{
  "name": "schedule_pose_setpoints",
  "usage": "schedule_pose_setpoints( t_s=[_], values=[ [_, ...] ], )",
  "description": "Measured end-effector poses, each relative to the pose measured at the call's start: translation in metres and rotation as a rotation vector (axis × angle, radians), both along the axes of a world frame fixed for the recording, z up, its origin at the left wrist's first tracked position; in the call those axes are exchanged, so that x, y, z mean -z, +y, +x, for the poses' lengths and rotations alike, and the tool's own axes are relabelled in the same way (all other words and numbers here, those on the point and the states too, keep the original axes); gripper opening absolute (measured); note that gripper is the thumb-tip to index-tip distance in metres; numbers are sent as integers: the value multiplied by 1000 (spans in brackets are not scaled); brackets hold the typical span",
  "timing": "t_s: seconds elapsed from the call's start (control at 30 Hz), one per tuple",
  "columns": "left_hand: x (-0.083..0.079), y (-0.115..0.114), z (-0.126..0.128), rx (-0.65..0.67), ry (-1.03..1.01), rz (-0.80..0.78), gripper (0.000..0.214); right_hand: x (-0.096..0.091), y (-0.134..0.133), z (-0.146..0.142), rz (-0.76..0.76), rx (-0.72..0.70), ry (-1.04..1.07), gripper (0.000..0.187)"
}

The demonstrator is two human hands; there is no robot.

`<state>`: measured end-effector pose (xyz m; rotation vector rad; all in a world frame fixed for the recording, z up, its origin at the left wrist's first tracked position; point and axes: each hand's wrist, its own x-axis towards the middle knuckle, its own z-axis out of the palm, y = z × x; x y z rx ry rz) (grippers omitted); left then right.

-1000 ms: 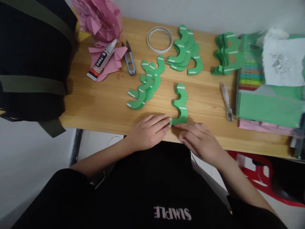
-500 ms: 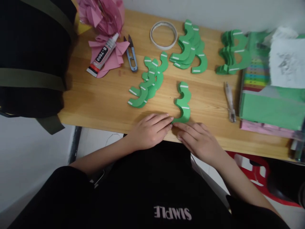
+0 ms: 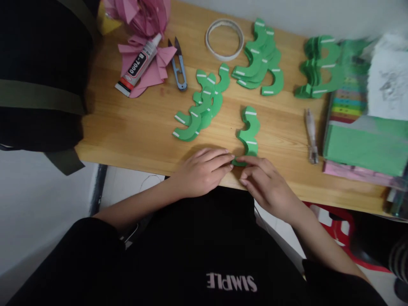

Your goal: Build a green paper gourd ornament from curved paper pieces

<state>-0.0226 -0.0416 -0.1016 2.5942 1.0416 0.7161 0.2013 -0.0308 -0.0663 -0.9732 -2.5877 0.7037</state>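
At the front of the wood-grained tabletop (image 3: 127, 136), I observe a green, scalloped, white-barred strip (image 3: 247, 136). Left hand (image 3: 205, 172), fingers together, and right hand (image 3: 267, 182), fingers curled, touch its near end; whether either grips, I cannot tell.

In front of you, a light wooden table (image 3: 127, 131) with visible grain spans ten to four o'clock. A plain pale wall (image 3: 296, 19) backs it from twelve to two. You have a dark table leg (image 3: 97, 193) at nine, beside whitish floor (image 3: 123, 182), and a partly hidden red frame (image 3: 349, 216) at four. Your light is soft and dim.
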Motion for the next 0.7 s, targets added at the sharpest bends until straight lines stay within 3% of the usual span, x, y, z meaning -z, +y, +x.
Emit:
schedule_pose_setpoints(
  t_s=[0.43, 0.6, 0.7],
  values=[
    [1, -1, 0, -6, -12, 25, 23, 0, -2, 1, 31, 23, -5, 3],
    [1, -1, -1, 5, -8, 4, 25, -3, -6, -5, -81, -9, 25, 6],
    [-2, -1, -2, -11, -24, -32, 23, -7, -5, -5, -147, 103, 91, 6]
  ],
)
